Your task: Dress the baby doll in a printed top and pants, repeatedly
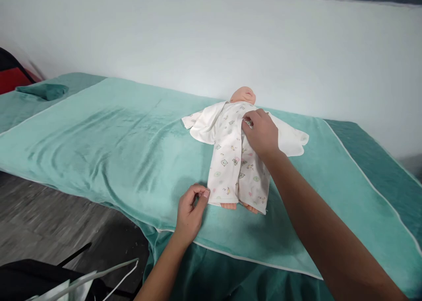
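A baby doll point(242, 95) lies on its back, head toward the wall, dressed in a white baby gown point(226, 160) with small printed animals. Its sleeves spread out to both sides, and the toes peek out below the hem. My left hand point(192, 206) pinches the gown's lower left corner between thumb and fingers. On the chest, my right hand point(261, 131) is closed on the front edge of the gown, where one panel overlaps the other. The doll's arms are hidden inside the sleeves.
A light green velvety cover point(132, 160) with white piping lies over the bed, wrinkled at left. Behind stands a white wall point(165, 41). A dark green face hole point(42, 91) is at far left. A black item with a pale wire frame point(99, 274) sits at lower left.
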### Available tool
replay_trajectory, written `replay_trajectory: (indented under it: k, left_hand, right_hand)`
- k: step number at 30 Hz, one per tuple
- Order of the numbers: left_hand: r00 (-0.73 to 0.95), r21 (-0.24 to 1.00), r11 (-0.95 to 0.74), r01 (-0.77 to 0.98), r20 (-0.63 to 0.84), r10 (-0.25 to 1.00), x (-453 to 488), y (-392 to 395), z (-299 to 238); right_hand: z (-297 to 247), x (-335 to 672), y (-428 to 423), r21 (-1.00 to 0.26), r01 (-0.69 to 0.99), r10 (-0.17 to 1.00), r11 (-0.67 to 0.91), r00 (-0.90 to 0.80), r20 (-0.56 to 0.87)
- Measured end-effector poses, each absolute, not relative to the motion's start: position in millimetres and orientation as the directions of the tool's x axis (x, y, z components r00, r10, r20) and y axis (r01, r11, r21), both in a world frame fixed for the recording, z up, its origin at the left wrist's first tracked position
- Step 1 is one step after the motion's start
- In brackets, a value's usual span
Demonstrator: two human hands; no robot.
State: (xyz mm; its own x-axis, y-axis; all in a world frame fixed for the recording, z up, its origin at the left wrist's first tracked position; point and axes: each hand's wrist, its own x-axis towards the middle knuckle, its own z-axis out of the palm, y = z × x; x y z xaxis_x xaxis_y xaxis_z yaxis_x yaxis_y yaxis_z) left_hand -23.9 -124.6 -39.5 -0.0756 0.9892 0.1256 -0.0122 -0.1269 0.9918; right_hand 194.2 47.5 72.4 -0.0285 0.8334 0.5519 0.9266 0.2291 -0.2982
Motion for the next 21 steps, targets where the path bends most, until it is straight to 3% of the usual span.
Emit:
replay_trajectory:
  k: [12, 15, 21]
  left_hand:
    - [-0.095, 0.99, -0.138, 0.0, 0.138, 0.986, -23, -125, -38]
    - [-0.096, 0.99, -0.141, -0.002, 0.141, 0.985, -22, -124, -39]
    - [-0.084, 0.989, -0.15, -0.003, 0.149, 0.985, -22, -124, -40]
  right_hand:
    - [45, 212, 23, -0.475, 0.765, 0.777, 0.435, -0.052, 0.627]
    - [45, 210, 19, -0.443, 0.786, 0.769, 0.431, -0.063, 0.636]
    - [54, 194, 16, -0.261, 0.891, 0.796, 0.37, -0.16, 0.584]
